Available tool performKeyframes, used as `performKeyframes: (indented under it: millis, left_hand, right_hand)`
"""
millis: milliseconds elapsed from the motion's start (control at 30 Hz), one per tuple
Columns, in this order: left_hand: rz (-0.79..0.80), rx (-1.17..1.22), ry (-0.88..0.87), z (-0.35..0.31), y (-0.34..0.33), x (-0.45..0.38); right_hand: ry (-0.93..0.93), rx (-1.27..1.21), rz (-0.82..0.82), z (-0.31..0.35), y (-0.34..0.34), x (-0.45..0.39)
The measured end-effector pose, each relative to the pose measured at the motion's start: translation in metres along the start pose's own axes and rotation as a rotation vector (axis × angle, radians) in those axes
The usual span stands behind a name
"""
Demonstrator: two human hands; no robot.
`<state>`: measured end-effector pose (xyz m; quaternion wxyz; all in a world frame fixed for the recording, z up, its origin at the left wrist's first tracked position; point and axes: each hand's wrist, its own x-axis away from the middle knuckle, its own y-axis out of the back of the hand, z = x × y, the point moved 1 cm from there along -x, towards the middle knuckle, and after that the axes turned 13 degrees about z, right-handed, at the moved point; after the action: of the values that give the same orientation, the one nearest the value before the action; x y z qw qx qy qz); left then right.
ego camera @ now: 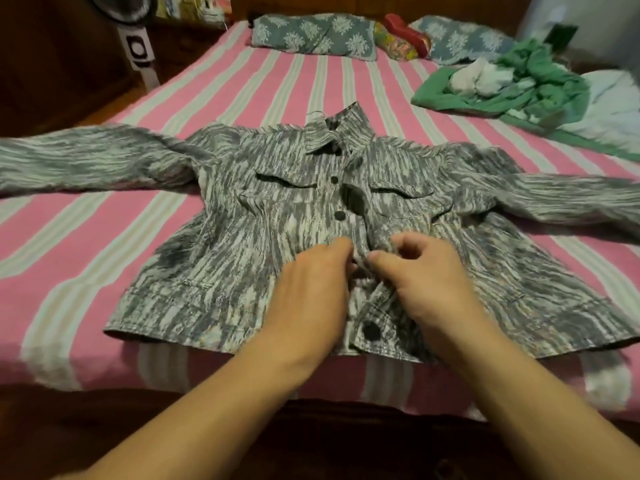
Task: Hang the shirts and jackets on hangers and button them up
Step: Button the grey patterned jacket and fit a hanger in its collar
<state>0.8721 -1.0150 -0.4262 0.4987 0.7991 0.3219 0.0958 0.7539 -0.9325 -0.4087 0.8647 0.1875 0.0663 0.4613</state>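
A grey-and-white patterned jacket (242, 237) lies face up on the bed with both sleeves spread out to the sides. Dark buttons run down its front placket; three show, the lowest (370, 330) at the hem. My left hand (311, 289) rests on the left front panel, its fingertips at the placket. My right hand (433, 275) pinches a fold of the placket fabric between thumb and fingers near the middle of the jacket. No hanger is visible; the collar area shows only a thin pale thread or wire.
The bed (86, 237) has a pink-and-white striped sheet. Two blue patterned pillows (311, 36) and a red-and-floral bundle (401, 39) lie at the head. A heap of green and white clothes (512, 84) sits at the right. A fan stand (138, 53) is at the far left.
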Motion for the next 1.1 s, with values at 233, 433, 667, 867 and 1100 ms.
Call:
performKeyframes:
  millis: [233,433,667,867,1100]
  left_hand:
    - [0.059,0.291,0.112,0.005,-0.007,-0.011]
    - [0.188,0.905,0.375,0.013,-0.009,-0.012]
    - [0.119,0.799,0.359,0.009,-0.013,-0.008]
    - [0.063,0.652,0.341,0.006,-0.015,-0.009]
    - [0.077,0.549,0.32,0.003,-0.012,-0.01]
  right_hand:
    - [0.095,0.513,-0.041,-0.011,-0.022,0.0]
    - [-0.117,-0.01,0.085,-0.013,-0.012,-0.002]
    - [-0.232,-0.053,0.2,-0.013,-0.002,-0.007]
    - [-0.239,-0.059,0.229,-0.01,0.001,-0.006]
    - [-0.197,0.044,0.234,-0.007,-0.002,-0.001]
